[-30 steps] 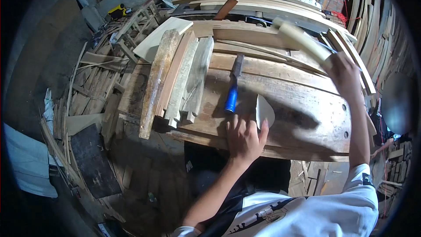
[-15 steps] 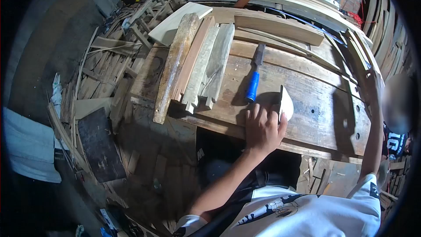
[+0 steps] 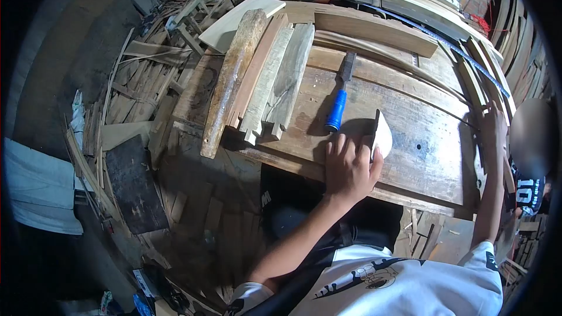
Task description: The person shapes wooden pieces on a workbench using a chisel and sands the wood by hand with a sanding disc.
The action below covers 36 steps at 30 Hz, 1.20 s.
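My left hand rests at the bench's front edge. Its thumb and forefinger close round the lower end of a pale pointed piece with a dark edge, which stands up from the bench top. Just beyond those fingers lies a chisel with a blue handle, blade pointing away. At the bench's right end, my right hand is stretched out among long wooden strips; its fingers are too indistinct to show a grip. A long blue strip runs close by.
Notched wooden pieces and a rough beam lie across the bench at left, overhanging its front edge. A wide board sits at the back. Scrap wood heaps up at left. Another person is at far right.
The blue strip at the right back shows along more of its length, and the wooden strips near my right hand have shifted. My right hand is slightly lower; my left hand keeps its place.
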Motion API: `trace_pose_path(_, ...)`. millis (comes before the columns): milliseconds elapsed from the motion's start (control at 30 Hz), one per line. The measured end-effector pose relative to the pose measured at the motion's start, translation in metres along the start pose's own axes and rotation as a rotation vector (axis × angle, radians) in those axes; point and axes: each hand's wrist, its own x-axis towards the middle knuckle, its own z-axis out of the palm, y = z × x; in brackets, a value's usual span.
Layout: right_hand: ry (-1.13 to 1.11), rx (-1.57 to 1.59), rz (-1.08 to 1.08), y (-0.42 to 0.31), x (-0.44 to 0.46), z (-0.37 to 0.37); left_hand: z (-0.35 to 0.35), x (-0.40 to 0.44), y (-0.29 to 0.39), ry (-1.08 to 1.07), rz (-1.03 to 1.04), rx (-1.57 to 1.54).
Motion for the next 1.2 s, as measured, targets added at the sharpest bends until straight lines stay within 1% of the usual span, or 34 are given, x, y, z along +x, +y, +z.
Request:
trace_pose_path(100, -0.063, 0.031, 0.049, -0.008, -0.003, -0.009, 0.002, 0.001, 0.0, 0.046, 0.012, -0.029)
trace_pose_path(200, 0.069, 0.013, -0.023, -0.026, -0.013, -0.028, 0.002, 0.003, 0.001, 0.068, 0.01, -0.015)
trace_pose_path(267, 0.339, 0.161, -0.253, -0.044, -0.015, -0.026, 0.001, 0.001, 0.002, 0.036, 0.002, 0.014)
trace_pose_path(300, 0.258, 0.198, -0.266, -0.063, -0.017, -0.036, 0.003, 0.0, 0.002, 0.041, -0.002, 0.032)
trace_pose_path(333, 0.266, 0.225, -0.469, -0.085, -0.02, -0.038, 0.0, -0.001, 0.002, -0.003, -0.013, 0.031)
trace_pose_path(367, 0.198, 0.524, -0.48, -0.117, -0.035, -0.041, 0.003, 0.0, 0.002, 0.037, -0.026, -0.018)
trace_pose_path(400, 0.056, 0.514, -0.601, -0.139, -0.045, -0.05, 0.005, 0.001, 0.001, 0.08, -0.041, -0.065)
trace_pose_path(433, 0.055, 0.606, -0.797, -0.161, -0.059, -0.042, 0.0, 0.002, 0.003, 0.073, -0.059, -0.058)
trace_pose_path(500, -0.066, 0.583, -1.061, -0.19, -0.079, -0.046, -0.004, 0.0, 0.006, 0.059, -0.094, -0.084)
trace_pose_path(600, -0.181, 0.606, -1.227, -0.202, -0.095, -0.043, -0.039, 0.008, 0.012, 0.109, 0.0, 0.064)
trace_pose_path(667, -0.239, 0.63, -1.252, -0.201, -0.095, -0.041, -0.07, 0.017, -0.001, 0.154, 0.029, 0.245)
trace_pose_path(733, -0.271, 0.657, -1.256, -0.2, -0.094, -0.041, -0.088, 0.029, -0.021, 0.257, -0.038, 0.416)
trace_pose_path(800, -0.271, 0.703, -1.231, -0.202, -0.095, -0.04, -0.109, 0.039, -0.035, 0.175, -0.125, 0.68)
trace_pose_path(833, -0.254, 0.715, -1.222, -0.202, -0.097, -0.038, -0.113, 0.042, -0.044, 0.121, -0.192, 0.721)
trace_pose_path(867, -0.239, 0.722, -1.211, -0.199, -0.098, -0.036, -0.114, 0.043, -0.052, 0.065, -0.259, 0.756)
trace_pose_path(933, -0.21, 0.727, -1.203, -0.194, -0.1, -0.035, -0.114, 0.04, -0.071, -0.07, -0.347, 0.708)
trace_pose_path(1000, -0.174, 0.734, -1.204, -0.193, -0.101, -0.037, -0.111, 0.04, -0.075, -0.11, -0.349, 0.755)
trace_pose_path(1100, -0.194, 0.796, -1.212, -0.19, -0.101, -0.034, -0.108, 0.042, -0.077, -0.095, -0.34, 0.768)
trace_pose_path(1200, -0.205, 0.874, -1.206, -0.189, -0.101, -0.038, -0.118, 0.051, -0.082, 0.07, -0.274, 0.791)
